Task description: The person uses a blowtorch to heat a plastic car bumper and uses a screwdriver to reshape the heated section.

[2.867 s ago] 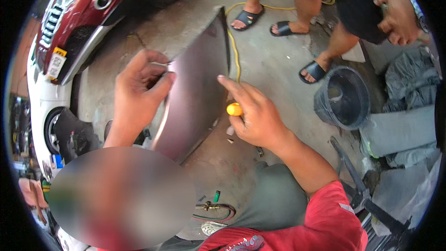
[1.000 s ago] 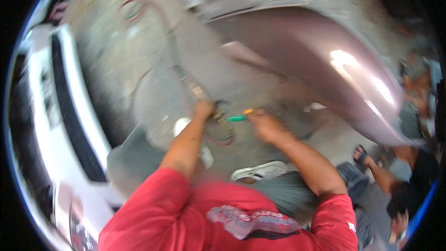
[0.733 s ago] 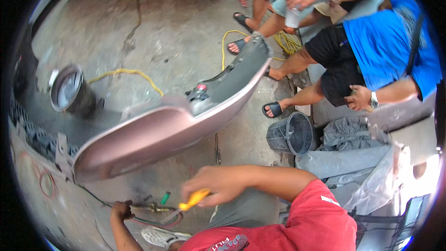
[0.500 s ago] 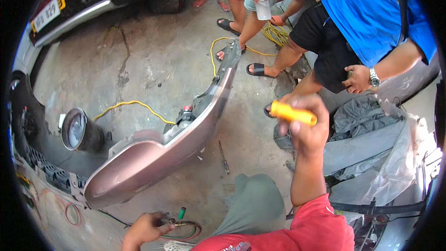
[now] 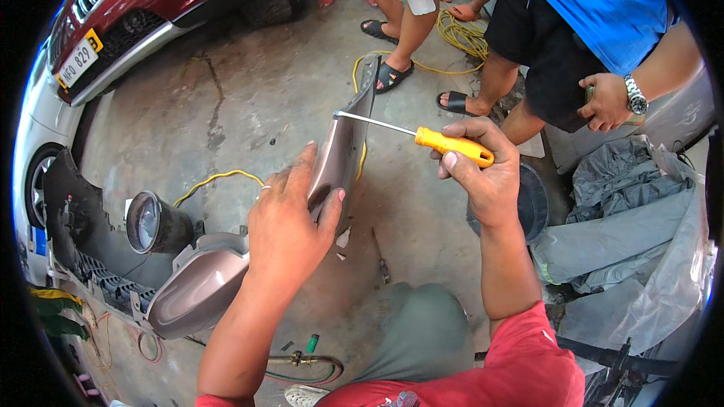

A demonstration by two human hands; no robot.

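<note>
A long mauve-brown car bumper [image 5: 200,298] curves up from the lower left to the middle of the head view. My left hand [image 5: 290,218] lies on its narrow upper stretch, fingers extended and thumb apart, hiding part of it. In my right hand [image 5: 483,169] is a screwdriver [image 5: 452,147] with a yellow handle, held between thumb and fingers. Its metal shaft points left, and the tip meets the bumper's edge near the upper end.
A second screwdriver [image 5: 383,260] lies on the concrete floor. Hoses with a brass fitting [image 5: 302,360] rest near my foot. Black buckets [image 5: 154,222] stand left and right. Bystanders' feet [image 5: 396,75] and a yellow cord [image 5: 461,34] are beyond; grey sheeting [image 5: 611,234] lies right.
My left hand has come up from beside the hoses onto the bumper. My right hand has turned the screwdriver so its shaft shows and its tip reaches the bumper. The view has shifted slightly.
</note>
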